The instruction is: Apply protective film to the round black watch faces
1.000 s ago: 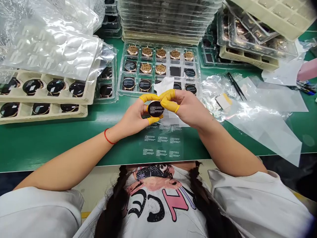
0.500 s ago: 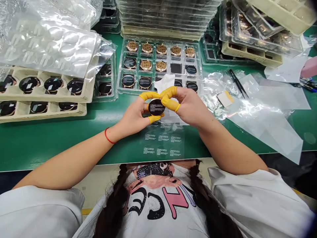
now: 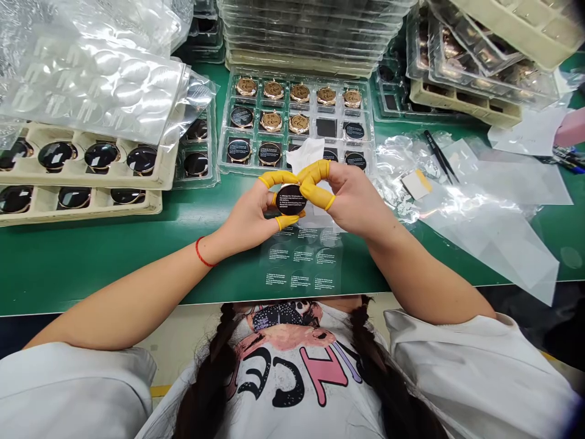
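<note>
My left hand [image 3: 249, 213], with yellow finger cots, grips a round watch head [image 3: 291, 200] by its edge. The watch's black face is turned up and carries printed white text. My right hand [image 3: 350, 198], also in yellow finger cots, is closed, its thumb and index finger at the watch's upper right edge. A white wipe [image 3: 307, 155] sticks out above and below the right hand's fingers and seems held there. Under the hands lies a clear sheet of round film stickers [image 3: 301, 259] with white text. Behind is a clear plastic tray [image 3: 222, 143] of watch heads, some gold back up.
At left, cream trays [image 3: 91, 178] hold black-faced watches beneath plastic sheets [image 3: 95, 85]. Clear trays [image 3: 315, 30] are stacked at the back, more [image 3: 484, 67] at back right. Black tweezers [image 3: 441, 157], a small white block [image 3: 416, 183] and loose film [image 3: 498, 238] lie at right.
Both hands keep nearly the same pose on the watch. The whole view has shifted very slightly; nothing has been let go or picked up.
</note>
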{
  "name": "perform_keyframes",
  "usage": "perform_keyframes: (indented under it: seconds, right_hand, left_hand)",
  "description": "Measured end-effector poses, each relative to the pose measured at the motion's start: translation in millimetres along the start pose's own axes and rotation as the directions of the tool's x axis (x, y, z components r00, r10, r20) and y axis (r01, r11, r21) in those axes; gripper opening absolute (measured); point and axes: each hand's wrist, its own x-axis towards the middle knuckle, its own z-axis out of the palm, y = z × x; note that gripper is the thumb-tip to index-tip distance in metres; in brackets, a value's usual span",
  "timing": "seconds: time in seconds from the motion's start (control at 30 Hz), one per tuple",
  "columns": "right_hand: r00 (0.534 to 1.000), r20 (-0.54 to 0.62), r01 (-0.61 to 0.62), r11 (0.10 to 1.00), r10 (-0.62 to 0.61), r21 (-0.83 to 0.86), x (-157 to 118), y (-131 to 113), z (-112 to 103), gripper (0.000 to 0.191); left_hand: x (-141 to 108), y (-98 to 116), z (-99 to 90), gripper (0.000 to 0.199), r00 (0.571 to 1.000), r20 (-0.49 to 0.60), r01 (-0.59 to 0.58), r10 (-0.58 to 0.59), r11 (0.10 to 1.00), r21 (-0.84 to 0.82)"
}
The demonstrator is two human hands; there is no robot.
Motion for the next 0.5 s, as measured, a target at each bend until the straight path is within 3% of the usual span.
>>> perform_keyframes:
  seconds: [0.5]
  right_hand:
    - [1.000,-0.019,0.024,0.998,-0.025,-0.056,-1.7,-1.1,1.4,0.016]
  left_hand:
    - [-0.6,1.7,0.4,0.051,0.999,-0.013,0.031,-0.031,0.999,-0.008]
